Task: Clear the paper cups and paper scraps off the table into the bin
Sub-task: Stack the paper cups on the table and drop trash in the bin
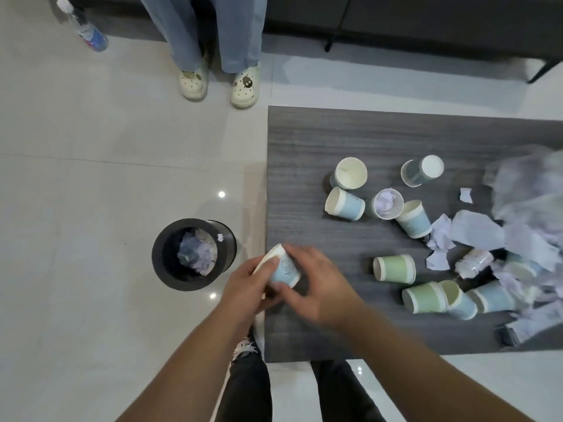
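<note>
A blue paper cup (285, 269) is held between my left hand (246, 284) and my right hand (316, 280) at the left edge of the dark grey table (304, 153). Both hands grip it, and its rim looks squashed. The black round bin (189, 254) stands on the floor just left of my hands, with paper scraps inside. Several blue and green paper cups (394, 268) lie tipped over on the table to the right. One upright cup (388, 204) holds crumpled paper. White paper scraps (475, 229) pile up at the table's right side.
Another person's legs in light clogs (219, 80) stand beyond the table's left corner. A plastic bottle (83, 24) lies on the pale tiled floor at top left. A dark sofa (426, 19) runs along the far side. My own legs (249, 388) are below the table's near edge.
</note>
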Demonstrator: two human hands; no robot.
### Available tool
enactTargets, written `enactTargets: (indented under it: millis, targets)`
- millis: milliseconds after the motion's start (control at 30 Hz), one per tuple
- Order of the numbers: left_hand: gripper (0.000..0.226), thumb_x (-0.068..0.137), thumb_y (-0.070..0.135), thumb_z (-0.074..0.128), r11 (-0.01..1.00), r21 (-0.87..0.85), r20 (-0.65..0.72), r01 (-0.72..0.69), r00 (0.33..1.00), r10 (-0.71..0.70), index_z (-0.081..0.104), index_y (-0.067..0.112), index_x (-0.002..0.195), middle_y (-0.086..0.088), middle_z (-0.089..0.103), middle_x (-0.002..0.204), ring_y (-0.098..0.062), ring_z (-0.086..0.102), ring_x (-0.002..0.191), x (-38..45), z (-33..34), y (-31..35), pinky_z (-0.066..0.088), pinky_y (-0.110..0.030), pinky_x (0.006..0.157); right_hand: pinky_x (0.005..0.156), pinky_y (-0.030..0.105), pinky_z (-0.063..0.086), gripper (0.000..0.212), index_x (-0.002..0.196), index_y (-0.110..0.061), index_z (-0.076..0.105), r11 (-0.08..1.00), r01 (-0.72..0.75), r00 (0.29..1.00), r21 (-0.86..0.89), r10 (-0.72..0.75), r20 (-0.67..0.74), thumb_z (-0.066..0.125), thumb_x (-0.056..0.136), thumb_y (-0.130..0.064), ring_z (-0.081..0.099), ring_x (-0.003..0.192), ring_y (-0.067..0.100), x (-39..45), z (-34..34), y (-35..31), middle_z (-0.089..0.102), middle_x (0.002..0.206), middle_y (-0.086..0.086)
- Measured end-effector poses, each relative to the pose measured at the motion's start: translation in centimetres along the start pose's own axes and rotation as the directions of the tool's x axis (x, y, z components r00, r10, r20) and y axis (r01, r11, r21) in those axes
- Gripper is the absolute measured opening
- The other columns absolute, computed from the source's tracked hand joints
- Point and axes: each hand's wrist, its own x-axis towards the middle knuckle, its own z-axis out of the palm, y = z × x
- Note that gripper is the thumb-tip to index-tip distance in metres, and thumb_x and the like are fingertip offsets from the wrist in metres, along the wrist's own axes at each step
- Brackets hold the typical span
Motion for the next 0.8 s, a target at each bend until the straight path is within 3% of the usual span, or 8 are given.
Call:
enactTargets:
  millis: [167,300,367,400,500,600,733,800]
  targets:
    - [0.043,0.097,0.046,0.077,0.993,0.105,-0.319,-0.052,0.944,0.083,0.069,0.019,0.130,-0.009,0.075,0.122,-0.030,0.075,0.110,2.0,-4.7,-0.5,0.065,-0.051,0.094,0.090,0.038,0.055,0.034,0.126,-0.025,0.068,0.980,-0.183,0.878,0.073,0.196,-0.437,0.068,0.093,-0.030,0.060,0.089,0.008,2.5,-4.8,0.7,0.061,0.100,-0.010]
    - [0.073,0.083,0.058,0.084,0.973,0.232,-0.550,-0.010,0.823,0.140,0.064,0.018,0.140,-0.011,0.071,0.129,-0.036,0.072,0.108,4.1,-10.9,0.5,0.062,-0.055,0.097,0.067,0.034,0.048,0.029,0.120,-0.028,0.066,0.947,-0.298,0.829,0.123,0.321,-0.458,0.063,0.091,-0.032,0.060,0.070,0.004,4.8,-7.7,1.3,0.059,0.068,-0.013]
    - [0.092,0.082,0.060,0.086,0.964,0.252,-0.580,0.085,0.811,0.080,0.048,0.020,0.156,-0.010,0.061,0.144,-0.038,0.064,0.123,5.2,-13.4,0.9,0.056,-0.054,0.105,0.068,0.035,0.047,0.026,0.115,-0.020,0.068,0.956,-0.285,0.809,0.061,0.275,-0.519,0.064,0.092,-0.028,0.064,0.081,0.009,5.3,-8.7,1.7,0.063,0.076,-0.009]
    - [0.096,0.083,0.062,0.084,0.953,0.269,-0.575,0.142,0.817,0.040,0.045,0.019,0.159,-0.010,0.060,0.145,-0.038,0.062,0.125,5.7,-14.3,0.8,0.054,-0.053,0.106,0.076,0.039,0.049,0.026,0.114,-0.016,0.069,0.957,-0.290,0.780,-0.004,0.234,-0.581,0.065,0.090,-0.025,0.064,0.093,0.023,5.4,-9.4,2.1,0.066,0.090,0.000]
    - [0.060,0.082,0.059,0.072,0.904,0.394,-0.523,0.167,0.849,0.071,0.067,0.016,0.124,-0.007,0.067,0.103,-0.033,0.061,0.092,6.1,-14.5,0.5,0.050,-0.043,0.085,0.100,0.049,0.044,0.056,0.137,-0.019,0.063,0.887,-0.436,0.706,-0.149,0.235,-0.668,0.071,0.081,-0.025,0.052,0.119,0.043,5.4,-11.6,3.8,0.057,0.135,0.016]
    - [0.047,0.096,0.039,0.067,0.852,0.511,-0.497,0.116,0.848,0.183,0.064,0.022,0.139,-0.002,0.070,0.119,-0.026,0.059,0.099,5.4,-12.1,-0.3,0.044,-0.037,0.087,0.109,0.055,0.038,0.090,0.157,-0.032,0.042,0.785,-0.537,0.791,-0.307,0.343,-0.507,0.075,0.074,-0.032,0.042,0.136,0.045,5.7,-13.3,5.6,0.039,0.161,0.015]
    - [0.036,0.102,0.030,0.062,0.816,0.577,-0.393,-0.045,0.860,0.326,0.066,0.026,0.138,0.010,0.073,0.109,-0.012,0.066,0.090,4.0,-6.4,-0.6,0.046,-0.029,0.078,0.105,0.053,0.040,0.087,0.158,-0.033,0.040,0.738,-0.518,0.848,-0.432,0.377,-0.373,0.075,0.079,-0.029,0.049,0.130,0.044,6.0,-13.9,7.4,0.053,0.145,0.017]
    - [0.031,0.103,0.028,0.061,0.775,0.611,-0.296,-0.159,0.862,0.411,0.068,0.027,0.134,0.018,0.071,0.099,0.005,0.067,0.081,2.9,-2.7,-0.4,0.044,-0.014,0.068,0.103,0.053,0.042,0.076,0.155,-0.028,0.046,0.768,-0.502,0.852,-0.397,0.359,-0.382,0.073,0.084,-0.026,0.052,0.126,0.045,5.8,-14.0,7.5,0.057,0.137,0.020]
